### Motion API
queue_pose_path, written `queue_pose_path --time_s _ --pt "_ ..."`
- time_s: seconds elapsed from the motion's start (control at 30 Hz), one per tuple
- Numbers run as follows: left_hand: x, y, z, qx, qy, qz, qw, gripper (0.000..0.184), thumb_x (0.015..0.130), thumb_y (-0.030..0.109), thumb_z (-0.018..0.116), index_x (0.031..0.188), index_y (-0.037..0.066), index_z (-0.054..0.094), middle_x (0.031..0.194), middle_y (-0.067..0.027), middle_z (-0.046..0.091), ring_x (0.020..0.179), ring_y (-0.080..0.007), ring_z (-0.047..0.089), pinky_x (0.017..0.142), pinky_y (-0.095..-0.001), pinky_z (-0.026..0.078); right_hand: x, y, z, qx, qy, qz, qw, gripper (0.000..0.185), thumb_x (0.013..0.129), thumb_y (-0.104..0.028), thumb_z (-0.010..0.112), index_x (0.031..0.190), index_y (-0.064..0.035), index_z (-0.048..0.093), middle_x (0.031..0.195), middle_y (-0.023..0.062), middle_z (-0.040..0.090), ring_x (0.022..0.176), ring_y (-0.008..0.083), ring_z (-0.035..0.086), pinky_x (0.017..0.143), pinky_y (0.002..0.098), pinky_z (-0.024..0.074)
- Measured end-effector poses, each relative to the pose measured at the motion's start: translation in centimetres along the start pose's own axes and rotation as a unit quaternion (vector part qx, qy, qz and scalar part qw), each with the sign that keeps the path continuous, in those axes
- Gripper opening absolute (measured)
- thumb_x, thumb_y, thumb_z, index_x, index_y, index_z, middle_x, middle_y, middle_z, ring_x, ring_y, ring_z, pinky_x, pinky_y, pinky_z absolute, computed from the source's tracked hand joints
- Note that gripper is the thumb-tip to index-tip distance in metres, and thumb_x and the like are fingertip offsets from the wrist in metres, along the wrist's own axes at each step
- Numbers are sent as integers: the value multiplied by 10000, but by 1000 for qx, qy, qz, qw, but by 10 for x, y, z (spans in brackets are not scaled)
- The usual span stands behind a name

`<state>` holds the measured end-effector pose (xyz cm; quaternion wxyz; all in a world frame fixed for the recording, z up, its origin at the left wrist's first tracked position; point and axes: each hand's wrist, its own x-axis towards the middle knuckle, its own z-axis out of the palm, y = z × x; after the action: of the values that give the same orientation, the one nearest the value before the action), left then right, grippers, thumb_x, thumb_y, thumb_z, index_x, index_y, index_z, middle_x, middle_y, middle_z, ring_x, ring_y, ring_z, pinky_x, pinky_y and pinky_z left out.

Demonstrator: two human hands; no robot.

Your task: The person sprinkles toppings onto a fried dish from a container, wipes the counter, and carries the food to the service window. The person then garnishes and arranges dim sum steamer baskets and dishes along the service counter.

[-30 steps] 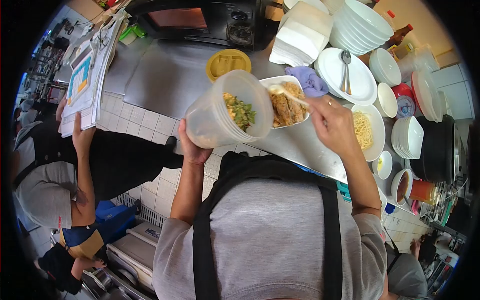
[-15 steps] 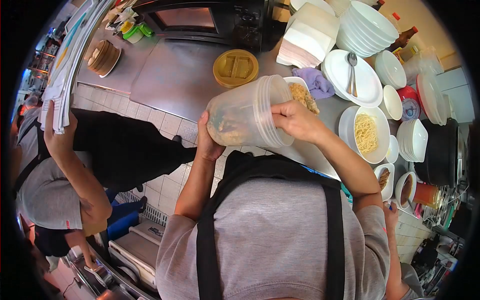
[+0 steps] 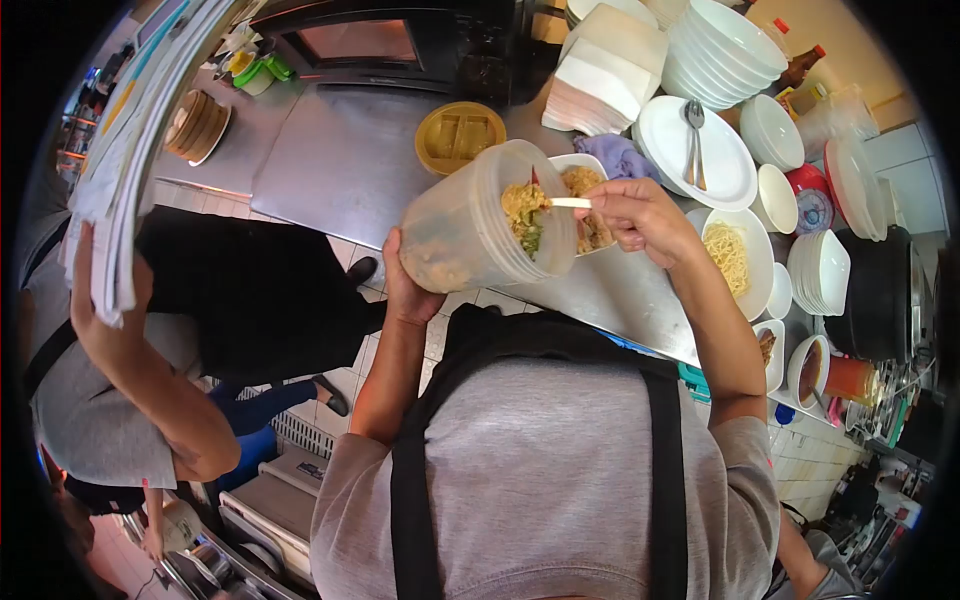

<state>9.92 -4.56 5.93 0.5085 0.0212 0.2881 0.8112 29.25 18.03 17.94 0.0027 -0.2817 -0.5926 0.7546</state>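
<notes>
A cloudy clear plastic tub (image 3: 450, 225) is tilted on its side, its mouth facing right. My left hand (image 3: 408, 280) grips it around the base. Between the fingers of my right hand (image 3: 640, 218) is the handle of a white spoon (image 3: 572, 203). Its loaded end, with yellowish crumbly food (image 3: 525, 205) and bits of green and red, is at the tub's mouth. Just beyond the mouth stands a white dish (image 3: 575, 160) with more brownish crumbly food (image 3: 585, 182), partly behind my right hand and the tub.
A yellow-brown divided lid (image 3: 460, 138) lies on the steel counter (image 3: 340, 150). Napkins (image 3: 607, 75), a plate with cutlery (image 3: 725, 160), stacked bowls (image 3: 725, 55) and a noodle bowl (image 3: 727, 255) stand to the right. At left, a co-worker's hand (image 3: 105, 280) holds papers.
My right hand has come out of the tub, bringing the spoon and food into view at its mouth. The tub has shifted slightly left. The co-worker's papers have moved lower.
</notes>
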Motion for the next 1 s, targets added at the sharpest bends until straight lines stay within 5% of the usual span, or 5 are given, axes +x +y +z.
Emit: queue_pose_path --time_s 0.17,0.3,0.5,0.8,1.0 --pt "-8 9 -3 11 47 33 998 638 922 552 298 1317 72 441 1276 -112 525 1155 -265 525 973 -418 438 -8 2 -33 -55 95 -29 993 185 883 -159 569 941 -7 659 555 -83 376 430 22 236 393 198 178" --pt "-11 18 -14 5 60 67 996 634 917 550 311 1317 76 442 1286 -112 517 1159 -273 518 974 -428 434 -1 11 -57 -132 196 -45 971 181 883 -155 553 897 -31 684 594 -49 523 446 28 307 409 209 218" --pt "-22 25 -32 -22 58 81 995 682 874 594 372 1364 121 396 1361 -116 452 1232 -319 450 1019 -520 376 16 26 -80 -365 267 -71 889 234 859 -193 538 895 -24 696 649 68 616 561 128 503 551 282 394" --pt "-29 26 -24 -15 85 89 992 698 867 609 376 1351 107 406 1327 -105 482 1201 -295 483 993 -475 409 -22 45 -71 -419 233 -116 870 232 846 -183 525 933 -36 683 657 134 606 541 175 526 544 302 409" --pt "-21 19 -26 -24 84 62 994 692 862 612 382 1356 128 412 1355 -99 462 1224 -308 460 1009 -513 386 -28 32 -28 -454 242 -171 840 175 824 -114 543 900 -23 673 703 159 623 570 286 584 552 373 450"
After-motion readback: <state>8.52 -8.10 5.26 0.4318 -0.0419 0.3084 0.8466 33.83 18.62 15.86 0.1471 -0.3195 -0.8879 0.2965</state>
